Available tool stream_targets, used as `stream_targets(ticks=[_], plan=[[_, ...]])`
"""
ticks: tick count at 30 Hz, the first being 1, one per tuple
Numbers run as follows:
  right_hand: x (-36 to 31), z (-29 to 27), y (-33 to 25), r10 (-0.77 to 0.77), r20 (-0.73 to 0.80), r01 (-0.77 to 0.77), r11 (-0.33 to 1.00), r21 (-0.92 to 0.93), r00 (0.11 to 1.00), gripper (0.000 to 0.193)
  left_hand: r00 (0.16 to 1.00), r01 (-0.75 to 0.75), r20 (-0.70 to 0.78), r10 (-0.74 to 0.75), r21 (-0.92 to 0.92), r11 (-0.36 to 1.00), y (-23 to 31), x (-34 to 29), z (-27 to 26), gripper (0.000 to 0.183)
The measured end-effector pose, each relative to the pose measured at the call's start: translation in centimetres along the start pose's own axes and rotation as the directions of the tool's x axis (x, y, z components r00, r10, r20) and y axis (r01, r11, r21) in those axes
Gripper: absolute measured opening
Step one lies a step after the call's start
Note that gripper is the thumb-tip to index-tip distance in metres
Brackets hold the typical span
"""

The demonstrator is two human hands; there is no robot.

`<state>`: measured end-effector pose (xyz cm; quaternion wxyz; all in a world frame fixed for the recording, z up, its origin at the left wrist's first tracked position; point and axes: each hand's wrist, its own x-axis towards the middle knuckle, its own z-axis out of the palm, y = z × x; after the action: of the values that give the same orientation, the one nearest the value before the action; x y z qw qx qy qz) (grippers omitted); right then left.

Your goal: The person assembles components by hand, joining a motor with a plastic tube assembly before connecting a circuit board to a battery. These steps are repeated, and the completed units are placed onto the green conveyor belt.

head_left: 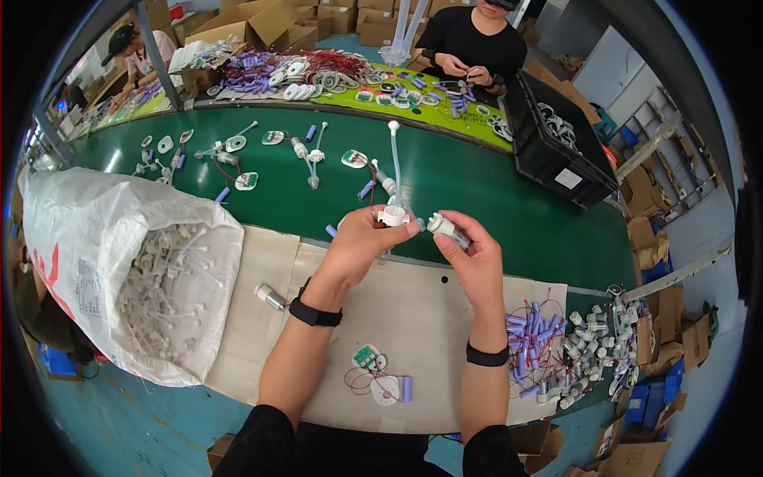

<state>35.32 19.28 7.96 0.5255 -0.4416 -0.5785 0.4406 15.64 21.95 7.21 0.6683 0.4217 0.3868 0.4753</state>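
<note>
My left hand (pixel 356 242) pinches a white plastic fitting (pixel 393 215), from which a thin clear tube (pixel 396 167) with a white ball-like tip rises. Facing it, my right hand (pixel 479 258) grips a small pump motor (pixel 447 230) with a white plastic head and a grey body. A small translucent end piece (pixel 420 225) shows at my left fingertips, close to the pump head; whether the two touch I cannot tell. On the cardboard below lies a green circuit board (pixel 368 358) wired to a white disc (pixel 386 389) and a purple battery cell (pixel 407 389).
Left stands a white sack (pixel 87 238) of tubed fittings. A loose motor (pixel 271 296) lies near my left wrist. Purple cells (pixel 534 338) and motors (pixel 588 342) are heaped right. Wired assemblies lie on the green belt (pixel 461 175). Beyond are a black crate (pixel 556 155) and a co-worker (pixel 473 44).
</note>
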Motion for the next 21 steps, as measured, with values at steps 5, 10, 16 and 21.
stream_targets(ticks=[5, 10, 16, 21], plan=[[0.1, 0.2, 0.6, -0.021, 0.046, 0.016, 0.995, 0.100, 0.999, 0.033, 0.998, -0.053, 0.011, 0.054, -0.063, 0.997, 0.1, -0.2, 0.3, 0.020], [0.0, 1.1, 0.1, 0.014, 0.063, -0.033, 0.949, 0.313, 0.998, 0.033, 0.994, -0.062, -0.089, 0.070, 0.097, 0.993, 0.4, -0.5, 0.6, 0.016], [0.0, 0.8, 0.5, -0.020, 0.071, 0.003, 0.972, 0.234, 0.997, 0.033, 0.997, -0.049, -0.050, 0.057, 0.141, 0.989, 0.5, -0.7, 1.2, 0.016], [-0.1, 0.8, 0.1, -0.032, 0.065, 0.019, 0.981, 0.192, 0.997, 0.030, 0.995, -0.091, -0.024, 0.097, 0.171, 0.981, 0.6, -0.7, 1.1, 0.015]])
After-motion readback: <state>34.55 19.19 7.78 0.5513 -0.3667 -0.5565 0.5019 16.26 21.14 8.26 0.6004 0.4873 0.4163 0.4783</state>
